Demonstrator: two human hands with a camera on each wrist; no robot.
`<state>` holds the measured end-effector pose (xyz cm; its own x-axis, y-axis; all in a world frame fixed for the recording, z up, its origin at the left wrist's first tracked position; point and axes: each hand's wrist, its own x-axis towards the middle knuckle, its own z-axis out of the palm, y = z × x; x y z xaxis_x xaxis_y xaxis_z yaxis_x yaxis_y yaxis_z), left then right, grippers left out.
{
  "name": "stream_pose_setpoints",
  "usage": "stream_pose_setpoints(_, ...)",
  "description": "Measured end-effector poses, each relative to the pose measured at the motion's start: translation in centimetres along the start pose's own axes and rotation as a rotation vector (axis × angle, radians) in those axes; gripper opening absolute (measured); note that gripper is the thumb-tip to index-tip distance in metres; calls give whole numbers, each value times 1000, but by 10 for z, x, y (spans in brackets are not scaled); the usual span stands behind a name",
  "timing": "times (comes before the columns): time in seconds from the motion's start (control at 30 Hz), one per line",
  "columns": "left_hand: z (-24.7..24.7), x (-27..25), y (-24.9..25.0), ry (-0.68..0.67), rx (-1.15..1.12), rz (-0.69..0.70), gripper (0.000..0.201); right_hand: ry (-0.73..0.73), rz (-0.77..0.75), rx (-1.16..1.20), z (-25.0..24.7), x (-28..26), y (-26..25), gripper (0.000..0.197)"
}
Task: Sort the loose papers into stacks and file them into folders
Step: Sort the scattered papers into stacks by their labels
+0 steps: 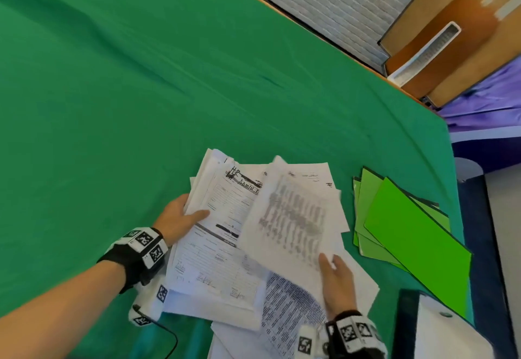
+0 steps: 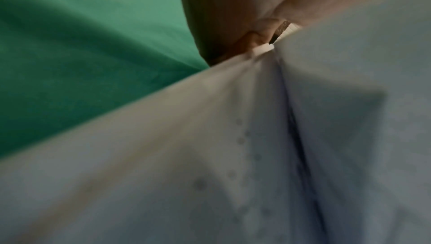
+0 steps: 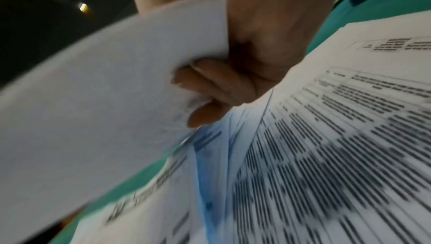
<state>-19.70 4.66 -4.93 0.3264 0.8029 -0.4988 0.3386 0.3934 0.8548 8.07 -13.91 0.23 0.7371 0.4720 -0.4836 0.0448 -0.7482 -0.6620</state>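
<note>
A messy pile of printed white papers [image 1: 225, 248] lies on the green cloth near the front edge. My left hand [image 1: 180, 217] grips the pile's left side, thumb on top of a form sheet and fingers underneath [image 2: 233, 17]. My right hand [image 1: 337, 282] pinches a single sheet [image 1: 293, 217] lifted off the pile, blurred by motion; the right wrist view shows my fingers [image 3: 210, 85] curled under that sheet [image 3: 104, 82]. Several bright green folders [image 1: 408, 223] lie fanned to the right of the pile, untouched.
A green cloth [image 1: 141, 91] covers the table, bare to the left and behind the pile. A white binder with a dark spine [image 1: 439, 327] sits at the front right corner. A thin cable [image 1: 166, 333] trails from my left wrist. Boxes and boards stand beyond the table's far edge.
</note>
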Motion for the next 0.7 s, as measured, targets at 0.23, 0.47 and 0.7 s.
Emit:
stream_pose_setpoints(0.23, 12, -8, 10, -49, -62, 11, 51, -309, -273, -381, 68, -26, -2, 32)
stream_pose_setpoints(0.47, 16, -33, 47, -238, -51, 275, 53, -257, -63, 105, 52, -12, -11, 69)
stream_pose_setpoints(0.7, 17, -60, 99, -490, 39, 529, 50, -392, 11, 805, -14, -30, -43, 78)
